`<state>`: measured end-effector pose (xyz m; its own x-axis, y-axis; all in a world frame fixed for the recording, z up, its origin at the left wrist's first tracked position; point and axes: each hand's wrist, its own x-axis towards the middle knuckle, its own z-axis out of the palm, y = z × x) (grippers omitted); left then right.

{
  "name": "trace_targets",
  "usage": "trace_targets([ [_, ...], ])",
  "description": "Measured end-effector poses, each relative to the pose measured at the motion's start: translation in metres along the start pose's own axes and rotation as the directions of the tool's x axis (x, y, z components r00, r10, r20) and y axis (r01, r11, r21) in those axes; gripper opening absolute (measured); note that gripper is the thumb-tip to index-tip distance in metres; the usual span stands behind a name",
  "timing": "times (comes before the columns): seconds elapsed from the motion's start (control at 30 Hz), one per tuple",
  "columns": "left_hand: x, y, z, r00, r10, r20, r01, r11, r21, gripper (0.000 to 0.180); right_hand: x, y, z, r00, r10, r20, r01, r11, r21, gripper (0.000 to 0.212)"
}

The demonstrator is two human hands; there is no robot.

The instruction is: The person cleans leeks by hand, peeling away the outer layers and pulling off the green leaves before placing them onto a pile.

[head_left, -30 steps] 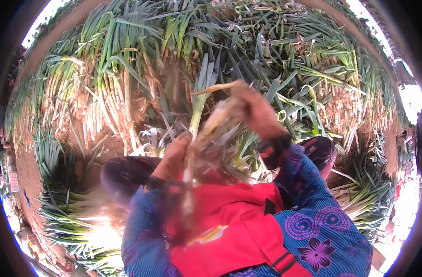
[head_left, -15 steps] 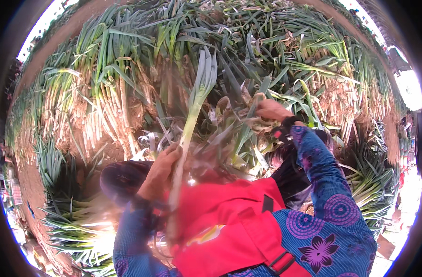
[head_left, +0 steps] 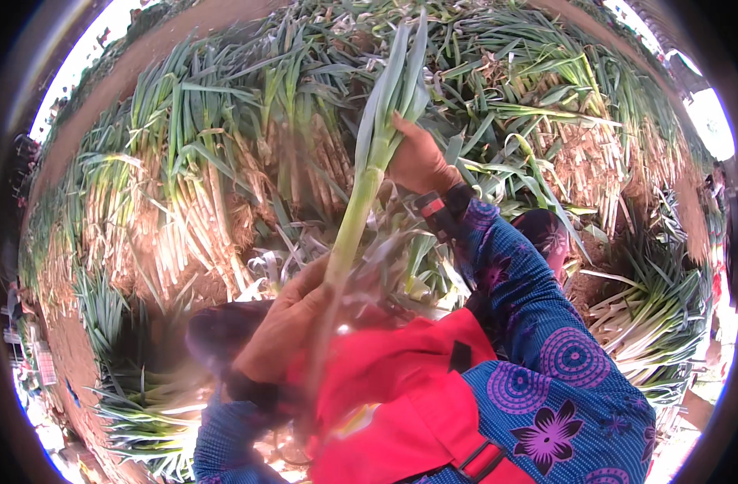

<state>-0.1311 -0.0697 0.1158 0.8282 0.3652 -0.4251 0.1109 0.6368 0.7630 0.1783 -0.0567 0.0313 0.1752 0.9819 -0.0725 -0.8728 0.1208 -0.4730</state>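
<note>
Green-leaved and pale-stemmed, one leek [head_left: 354, 219] slants before the person, its blurred lower end over red fabric [head_left: 397, 379]; the left hand [head_left: 287, 319] clasps its stem; the right hand [head_left: 417, 160], apart from the left, holds it where leaves fan; more leeks [head_left: 200, 214] lie heaped beyond

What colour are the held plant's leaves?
The leaves are bluish grey-green, showing best in the head view.
</note>
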Motion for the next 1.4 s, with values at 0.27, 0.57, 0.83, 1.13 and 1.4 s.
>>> trace_targets([
  [0.27, 0.075, 0.032, 0.012, 0.974, 0.125, 0.191, -0.204, 0.850, 0.486, 0.049, -0.035, -0.093, 0.037, 0.973, -0.163, 0.163, 0.177, 0.981, -0.078, 0.025],
  [0.57, 0.206, 0.013, 0.067, 0.929, 0.369, 0.030, -0.324, 0.771, 0.548, 0.040, -0.070, -0.089, -0.009, 0.955, -0.296, 0.021, 0.273, 0.846, -0.458, 0.033],
  [0.83, 0.234, -0.002, 0.096, 0.916, 0.400, -0.024, -0.235, 0.585, 0.776, 0.031, -0.099, -0.101, -0.022, 0.939, -0.339, -0.066, 0.232, 0.761, -0.606, 0.033],
  [1.13, 0.231, -0.017, 0.120, 0.830, 0.556, 0.035, -0.270, 0.346, 0.899, 0.031, -0.119, -0.103, -0.017, 0.917, -0.392, -0.077, 0.230, 0.675, -0.701, 0.033],
  [1.4, 0.244, -0.029, 0.102, 0.933, 0.334, -0.136, -0.276, 0.904, 0.326, 0.024, -0.125, -0.105, -0.017, 0.898, -0.431, 0.085, 0.399, 0.717, -0.572, 0.043],
])
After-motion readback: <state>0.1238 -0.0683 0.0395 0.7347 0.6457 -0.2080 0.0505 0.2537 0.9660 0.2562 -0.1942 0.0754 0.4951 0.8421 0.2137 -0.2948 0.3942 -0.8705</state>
